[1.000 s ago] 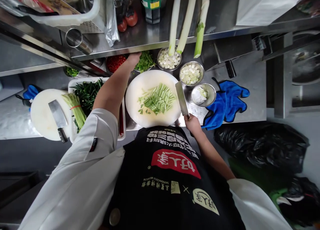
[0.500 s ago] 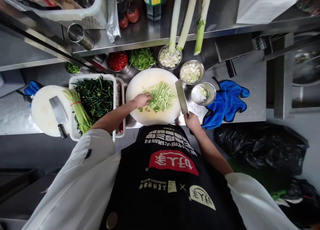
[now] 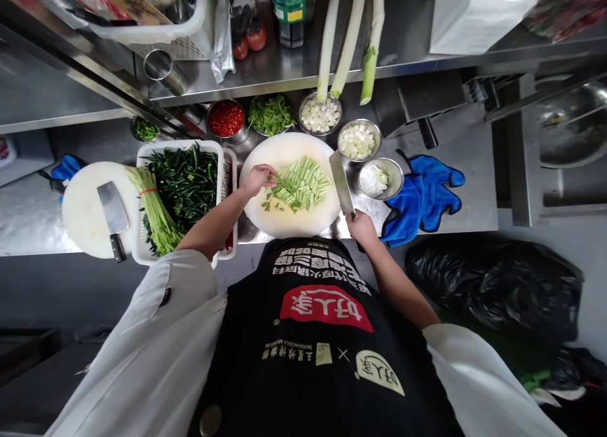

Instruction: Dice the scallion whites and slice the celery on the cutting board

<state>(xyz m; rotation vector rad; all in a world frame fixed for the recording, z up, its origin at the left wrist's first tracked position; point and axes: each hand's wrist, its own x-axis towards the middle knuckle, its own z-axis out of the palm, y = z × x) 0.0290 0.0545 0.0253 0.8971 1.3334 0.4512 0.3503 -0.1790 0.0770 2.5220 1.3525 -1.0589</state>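
On the round white cutting board (image 3: 253, 212) lies a pile of cut green celery stalks (image 3: 306, 183), with a few loose leaves (image 3: 279, 205) at its near left. My left hand (image 3: 258, 178) is over the board's left side, its fingertips pinched on a small leafy celery bit at the pile's edge. In my right hand (image 3: 363, 227) is the handle of a cleaver (image 3: 341, 183). Its blade points away from me along the board's right edge, clear of the celery.
Left stand a white basket of green chilies (image 3: 192, 181) with bundled celery (image 3: 154, 212), and another board with a cleaver (image 3: 112, 208). Behind are bowls of red chilies (image 3: 226, 119), leafy greens (image 3: 270, 113) and chopped scallion (image 3: 320, 113). Blue cloths (image 3: 422, 200) lie right; leeks (image 3: 372, 51) overhang the shelf.
My left hand has drawn back a little to the left, away from the celery pile. My right hand keeps the cleaver at the board's right edge. The view has shifted slightly.
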